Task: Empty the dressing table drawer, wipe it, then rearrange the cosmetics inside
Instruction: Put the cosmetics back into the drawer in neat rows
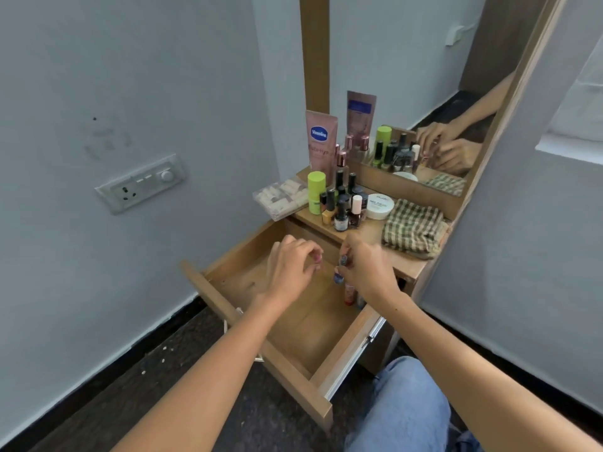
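Observation:
The wooden drawer stands pulled out, its floor mostly bare. A few small bottles stand at its back right corner. My right hand hovers over that corner and pinches a small blue nail polish bottle. Beside it, over the drawer's back, my left hand has loosely curled fingers; a small pinkish thing shows at its fingertips, but I cannot tell whether it holds it. On the table top stand several nail polish bottles, a pink Vaseline tube, a green bottle and a white jar.
A checked green cloth lies on the table top at the right. A clear box of small white pieces overhangs the table's left edge. A mirror stands behind. A wall socket is at the left. My knee in jeans is below the drawer.

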The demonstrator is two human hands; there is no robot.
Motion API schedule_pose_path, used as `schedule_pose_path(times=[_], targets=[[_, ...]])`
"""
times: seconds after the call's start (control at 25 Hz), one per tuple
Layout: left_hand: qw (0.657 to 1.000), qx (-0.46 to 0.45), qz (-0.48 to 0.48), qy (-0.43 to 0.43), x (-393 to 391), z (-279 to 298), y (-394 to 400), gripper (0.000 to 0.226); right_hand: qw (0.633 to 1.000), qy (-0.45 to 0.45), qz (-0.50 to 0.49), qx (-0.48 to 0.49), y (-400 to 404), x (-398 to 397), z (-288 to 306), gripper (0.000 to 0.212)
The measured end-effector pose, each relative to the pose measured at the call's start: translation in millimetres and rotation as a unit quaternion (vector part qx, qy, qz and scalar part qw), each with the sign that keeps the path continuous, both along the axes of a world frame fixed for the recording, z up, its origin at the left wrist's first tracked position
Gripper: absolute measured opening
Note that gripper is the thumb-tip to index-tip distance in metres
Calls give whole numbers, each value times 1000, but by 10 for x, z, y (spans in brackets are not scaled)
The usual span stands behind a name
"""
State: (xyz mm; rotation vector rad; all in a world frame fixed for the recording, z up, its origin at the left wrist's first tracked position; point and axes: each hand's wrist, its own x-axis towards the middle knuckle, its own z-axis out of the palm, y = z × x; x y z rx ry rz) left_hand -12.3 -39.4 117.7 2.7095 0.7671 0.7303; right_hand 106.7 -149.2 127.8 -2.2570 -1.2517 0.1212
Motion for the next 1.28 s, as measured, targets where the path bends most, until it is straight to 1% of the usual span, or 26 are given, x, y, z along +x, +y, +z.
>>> schedule_pose_path(times=[0.08, 0.24, 0.4, 0.52, 0.72, 0.88, 0.96, 1.12, 1.28], targets=[[1000, -5, 0, 27, 10, -32, 41, 21, 1000, -3, 2, -25, 37, -42, -62, 27], [997, -50, 7, 60, 69, -111, 101, 23, 997, -3, -1, -79, 67, -100, -182, 30], [994, -84, 0, 76, 140, -178, 164, 24, 997, -12, -4, -79, 64, -120, -245, 31], [990, -117, -8, 80, 173, -228, 190, 25, 996, 4, -8, -84, 42, -118, -283, 32], [985, -136, -34, 98, 220, -280, 185, 24, 996, 30, -26, -75, 12, -58, -299, 37], [983, -142, -43, 106, 278, -308, 209, 26, 995, 73, -31, -55, -35, -22, -331, 44], [981, -145, -45, 117, 304, -320, 210, 29, 995, 83, -37, -37, -78, 5, -344, 43], [980, -141, -43, 131, 333, -366, 228, 27, 996, 73, -50, -8, -172, 46, -345, 34], [981, -129, -48, 140, 348, -419, 249, 28, 998, 60, -14, -3, -159, 44, -311, 36]])
